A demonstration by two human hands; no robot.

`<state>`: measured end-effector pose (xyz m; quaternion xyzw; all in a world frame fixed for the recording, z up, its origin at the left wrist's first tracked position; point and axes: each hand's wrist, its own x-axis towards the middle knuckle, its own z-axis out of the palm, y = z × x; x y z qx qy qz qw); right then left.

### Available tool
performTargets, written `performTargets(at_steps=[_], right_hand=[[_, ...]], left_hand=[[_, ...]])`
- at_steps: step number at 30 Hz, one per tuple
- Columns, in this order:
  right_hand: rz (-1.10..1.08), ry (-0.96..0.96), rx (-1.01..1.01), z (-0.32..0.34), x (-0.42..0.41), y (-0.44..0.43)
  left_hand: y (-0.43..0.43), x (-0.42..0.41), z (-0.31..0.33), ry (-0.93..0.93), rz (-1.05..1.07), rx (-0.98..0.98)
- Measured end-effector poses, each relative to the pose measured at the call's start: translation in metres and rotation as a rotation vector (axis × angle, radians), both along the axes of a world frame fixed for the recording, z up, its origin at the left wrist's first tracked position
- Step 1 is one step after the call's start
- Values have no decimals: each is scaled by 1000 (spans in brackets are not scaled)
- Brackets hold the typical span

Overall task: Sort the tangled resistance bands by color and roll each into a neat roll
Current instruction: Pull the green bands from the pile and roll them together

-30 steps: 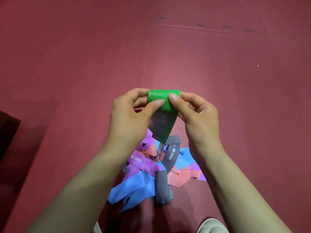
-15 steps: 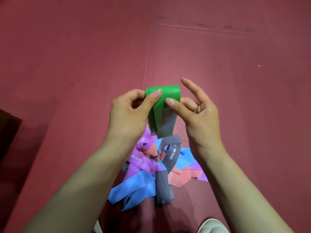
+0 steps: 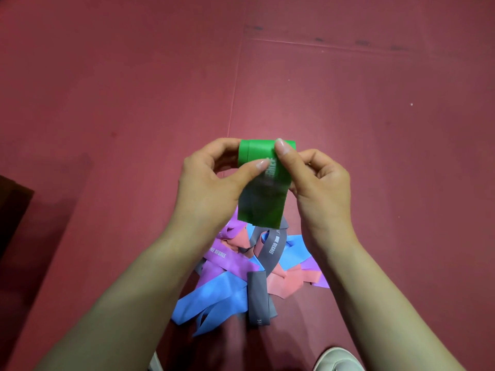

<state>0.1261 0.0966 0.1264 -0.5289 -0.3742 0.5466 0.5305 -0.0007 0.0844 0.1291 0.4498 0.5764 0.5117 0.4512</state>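
Our left hand point(image 3: 211, 188) and right hand point(image 3: 321, 183) pinch the green band point(image 3: 263, 207); likely limp and springy, so we'd hold its rolled far end.

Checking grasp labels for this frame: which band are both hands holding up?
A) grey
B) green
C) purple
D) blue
B: the left hand and the right hand both pinch the green band at its partly rolled top, while the pile of other bands lies loose on the floor below it.
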Motion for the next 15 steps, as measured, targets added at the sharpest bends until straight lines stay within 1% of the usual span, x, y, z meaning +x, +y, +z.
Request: performTargets(at_steps=[4,7,11,13,15], right_hand=[[99,31,26,-1,-2,-3],[150,81,41,-2,1,-1],[125,73,67,-2,1,1],[101,67,58,-3,0,0],[64,54,36,-3,0,0]], left_hand=[[1,0,-2,-113,42,-47],[2,0,0,-148,102,-72],[2,2,1,-162,123,-82],[0,3,2,-168,97,-79],[0,2,1,-136,53,-69]])
